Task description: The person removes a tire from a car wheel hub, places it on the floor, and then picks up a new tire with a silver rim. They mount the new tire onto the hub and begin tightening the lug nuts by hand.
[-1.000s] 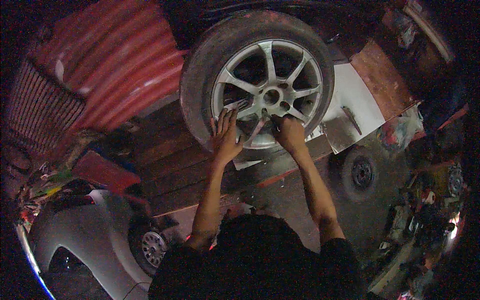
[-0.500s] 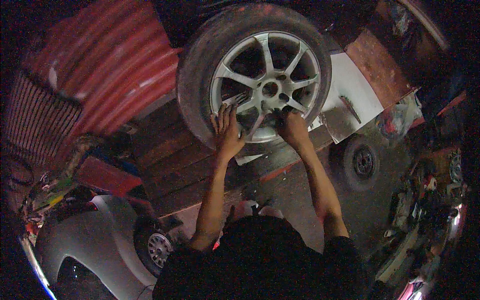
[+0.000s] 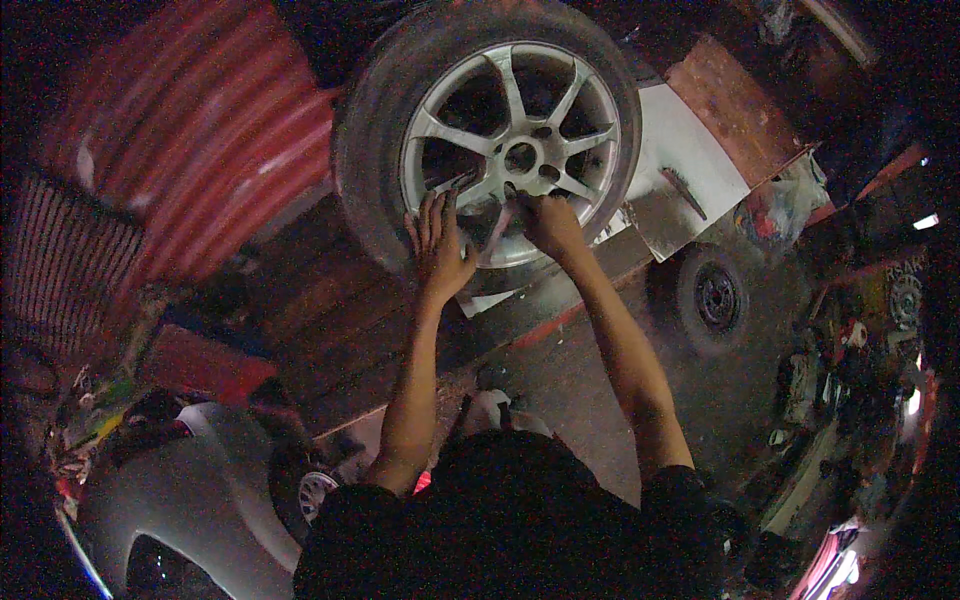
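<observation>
A large tyre on a silver multi-spoke alloy rim lies before me with its spoked face up. My left hand rests open at the rim's lower left, its fingers stretched over the edge and a spoke. Just below the centre hub, beside the bolt holes, my right hand is closed with its fingers bunched together. Whatever those fingers hold, if anything, is too dark and small to make out.
Wooden boards lie beneath the wheel. A stained white sheet sits to its right, near a smaller wheel on the floor. Red corrugated metal stands left. A grey car body fills the lower left; clutter lines the right.
My right hand has moved left across the rim, closer beneath the hub. My left hand keeps about the same place on the rim. The whole view has shifted slightly.
</observation>
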Available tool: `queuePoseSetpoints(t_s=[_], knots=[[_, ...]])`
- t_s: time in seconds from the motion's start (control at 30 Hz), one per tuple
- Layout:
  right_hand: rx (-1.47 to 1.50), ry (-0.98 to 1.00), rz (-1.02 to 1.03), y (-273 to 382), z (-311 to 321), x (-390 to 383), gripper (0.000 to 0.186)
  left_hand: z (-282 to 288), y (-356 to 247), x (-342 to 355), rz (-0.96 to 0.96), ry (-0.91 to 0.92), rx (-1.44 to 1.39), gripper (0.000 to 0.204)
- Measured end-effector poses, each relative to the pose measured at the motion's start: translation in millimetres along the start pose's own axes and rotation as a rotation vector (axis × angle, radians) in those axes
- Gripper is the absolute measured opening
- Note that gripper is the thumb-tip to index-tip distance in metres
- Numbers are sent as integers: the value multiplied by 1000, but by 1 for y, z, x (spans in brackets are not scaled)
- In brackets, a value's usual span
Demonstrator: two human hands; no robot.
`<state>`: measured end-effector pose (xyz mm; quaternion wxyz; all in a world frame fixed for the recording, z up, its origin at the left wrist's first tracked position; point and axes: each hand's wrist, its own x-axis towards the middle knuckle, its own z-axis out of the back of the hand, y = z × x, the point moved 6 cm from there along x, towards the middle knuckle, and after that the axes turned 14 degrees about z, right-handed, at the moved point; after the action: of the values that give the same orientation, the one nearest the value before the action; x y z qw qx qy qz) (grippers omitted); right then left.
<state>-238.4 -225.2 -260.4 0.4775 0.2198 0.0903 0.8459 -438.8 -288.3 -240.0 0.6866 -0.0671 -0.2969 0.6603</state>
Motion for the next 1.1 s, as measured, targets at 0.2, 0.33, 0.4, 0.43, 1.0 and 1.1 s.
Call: queuePoseSetpoints(t_s=[0.2, 0.33, 0.4, 0.43, 1.0, 1.1], knots=[[-59, 106, 45, -3, -3, 5, 29, -5, 11, 4, -5, 37, -35, 95], [55, -43, 39, -1, 19, -6, 20, -9, 19, 7, -13, 2, -23, 94], [19, 57, 50, 23, 46, -9, 19, -8, 18, 4, -4, -2, -26, 94], [19, 59, 29, 28, 53, -13, 19, -7, 17, 2, -4, 2, -43, 94], [-7, 51, 66, 14, 28, 4, 23, 0, 11, 6, -49, 131, -92, 96], [-3, 65, 33, 10, 13, 7, 26, 2, 5, 4, -59, 145, -109, 96]])
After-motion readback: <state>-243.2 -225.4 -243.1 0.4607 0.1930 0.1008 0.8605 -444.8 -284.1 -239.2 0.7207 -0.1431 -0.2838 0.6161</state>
